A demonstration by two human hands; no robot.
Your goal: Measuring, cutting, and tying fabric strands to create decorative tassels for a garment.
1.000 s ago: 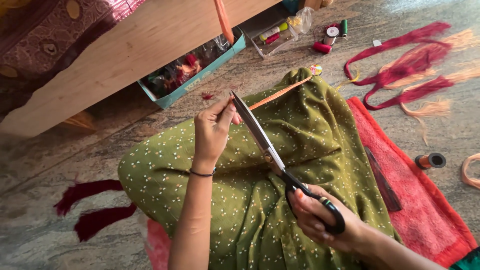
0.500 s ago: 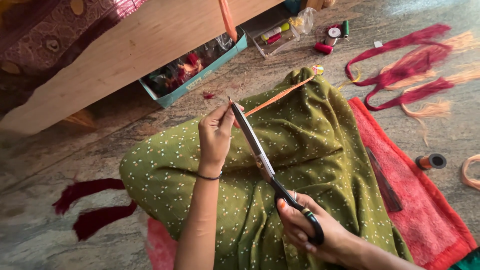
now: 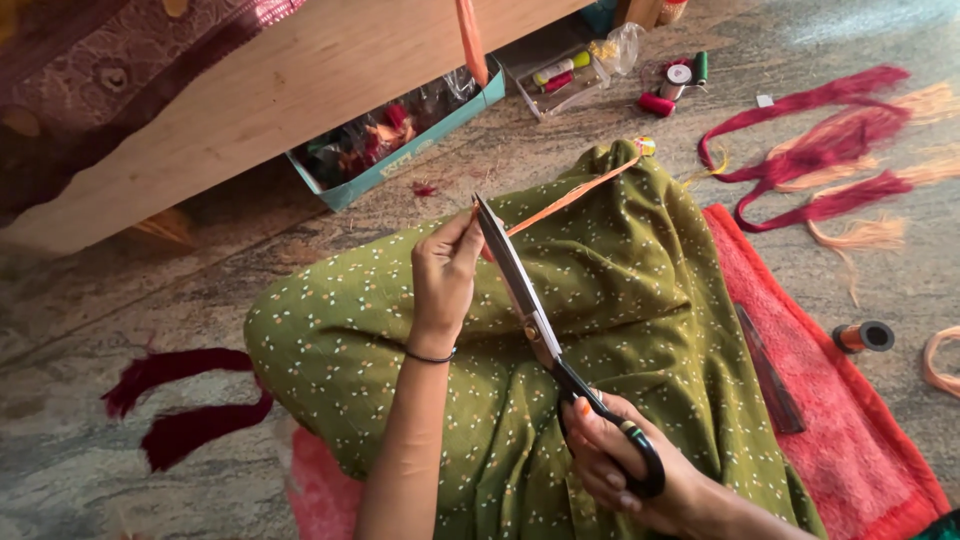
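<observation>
Left hand (image 3: 445, 280): pinched shut on the near end of the orange strip (image 3: 570, 197), just left of the blade tips
Right hand (image 3: 625, 465): fingers through the black loops, clamped on the scissors (image 3: 540, 325)
Scissors: long steel blades closed together, tips up beside the left fingertips, handles low at the right
Orange strip: drawn taut and slanting from the pinch up to the right, ended at the high fold of the green cloth (image 3: 620, 300)
Green cloth: draped over the lap, spread under both hands, right edge lying on the red mat (image 3: 850, 400)
Wooden board (image 3: 290, 90): slanted across the upper left, its lower edge close above the teal box (image 3: 400, 150)
Open room: bare stone floor (image 3: 120, 290) to the left of the lap, between board and maroon tassels (image 3: 175, 405)
Right side: crowded with red and peach threads (image 3: 830, 150), thread spools (image 3: 670, 85) well above, an orange bobbin (image 3: 862, 337) just off the mat edge, a dark ruler (image 3: 770, 370) on the mat
</observation>
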